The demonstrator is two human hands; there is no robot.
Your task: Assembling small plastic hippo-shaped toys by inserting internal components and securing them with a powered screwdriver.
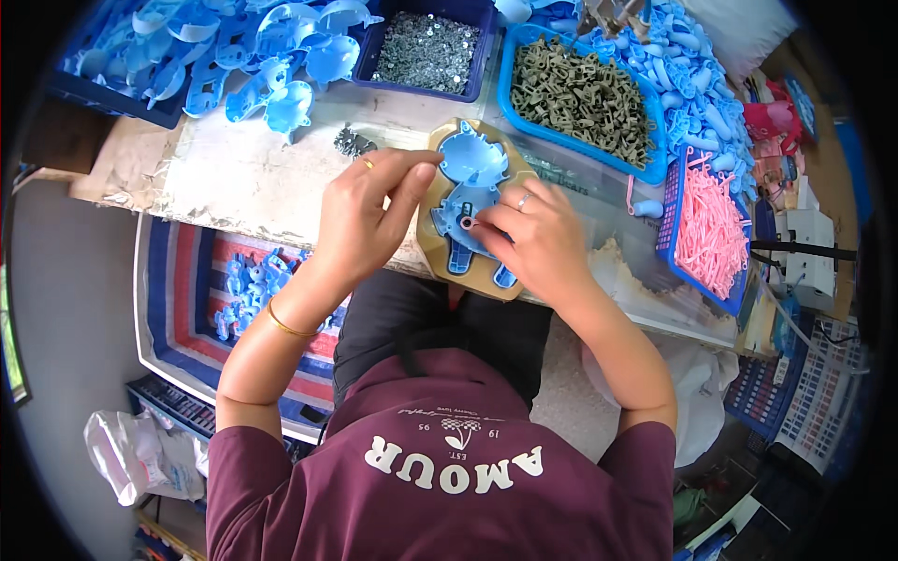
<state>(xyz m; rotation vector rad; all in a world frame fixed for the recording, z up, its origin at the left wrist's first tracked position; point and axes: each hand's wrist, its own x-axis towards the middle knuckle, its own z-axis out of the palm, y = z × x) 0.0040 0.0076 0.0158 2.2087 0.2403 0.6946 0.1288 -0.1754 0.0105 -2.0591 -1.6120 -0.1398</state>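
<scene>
A blue plastic toy shell [472,157], figure-shaped with a round head and two legs, lies hollow side up in a tan octagonal fixture [435,248] at the table's near edge. My right hand [541,238] is over the shell's body, thumb and forefinger closed by a small pink ring-ended piece [467,223] there. A dark small part sits just above that ring. My left hand [367,210] hovers at the fixture's left side, thumb and forefinger pinched together near the shell's head. Whatever is between those left fingertips is too small to make out.
A small pile of metal bits [354,142] lies left of the fixture. Behind stand a bin of screws [426,54], a blue tray of olive-brown clips [585,98] and heaps of blue shells [309,56]. Rightward is a basket of pink sticks [708,224]; a lined bin [192,299] sits lower left.
</scene>
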